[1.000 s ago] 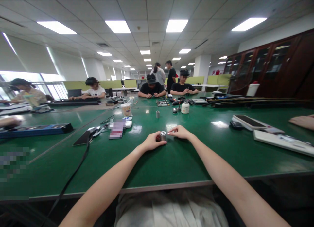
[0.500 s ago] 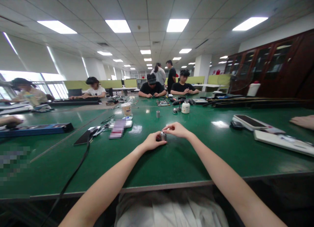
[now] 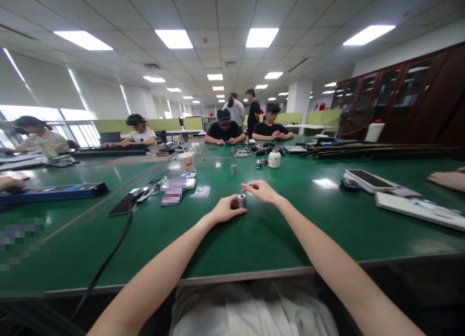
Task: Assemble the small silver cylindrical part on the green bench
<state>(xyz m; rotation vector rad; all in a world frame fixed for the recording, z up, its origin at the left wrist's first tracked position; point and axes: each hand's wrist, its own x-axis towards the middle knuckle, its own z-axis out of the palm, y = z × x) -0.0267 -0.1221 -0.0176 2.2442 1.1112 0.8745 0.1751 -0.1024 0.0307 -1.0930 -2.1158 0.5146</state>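
Observation:
A small silver metal cylinder (image 3: 242,201) stands upright on the green table (image 3: 232,248). My left hand (image 3: 227,210) is closed around it from the left, with the thumb across its near side. Just above and to the right of the cylinder is my right hand (image 3: 261,190), apart from it. Its thumb and fingertips are pinched together; whatever may be between them is too small to make out. Farther back stands a second metal cylinder (image 3: 233,169) of similar look, untouched by either hand.
Left of my hands are a phone-like dark slab (image 3: 125,203) and a black cable (image 3: 116,246). Beyond them stand a paper cup (image 3: 187,162) and a white jar (image 3: 274,158). White devices (image 3: 417,210) lie right, near another person's hand (image 3: 448,179). Several people sit around the table.
My right hand's fingertips have lifted up and away from the top of the cylinder. My left hand keeps its hold, and the cylinder stays in place.

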